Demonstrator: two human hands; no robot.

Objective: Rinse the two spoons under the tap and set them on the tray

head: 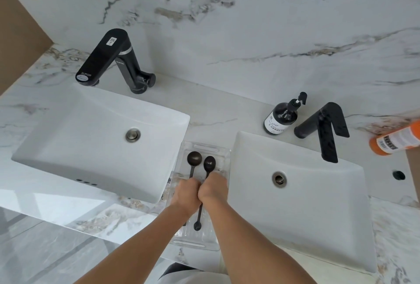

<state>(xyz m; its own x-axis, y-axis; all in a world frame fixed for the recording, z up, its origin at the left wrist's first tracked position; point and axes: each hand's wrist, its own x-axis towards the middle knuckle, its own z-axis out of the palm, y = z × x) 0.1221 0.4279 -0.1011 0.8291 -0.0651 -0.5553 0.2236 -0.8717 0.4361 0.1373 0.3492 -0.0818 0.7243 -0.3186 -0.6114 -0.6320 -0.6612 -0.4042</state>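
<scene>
Tray: clear rectangular plastic tray (pixel 223 150) on the marble table (pixel 216 113), between the two white rectangular basins, reaching to the table's near edge
Left spoon: dark long-handled spoon (pixel 194 158) lying in the tray, bowl toward the wall
Right spoon: second dark long-handled spoon (pixel 209 163) just beside it, handle end showing below the wrists
Left hand: left hand (pixel 187 190) with fingers closed around the left spoon's handle
Right hand: right hand (pixel 212 187) touching the left, fingers curled on the right spoon's handle
Left basin: white sink (pixel 68 138) under a black tap (pixel 106 56)
Right basin: white sink (pixel 318 204) with an angular black tap (pixel 327 131); dark pump bottle (pixel 280 118) beside that tap
</scene>
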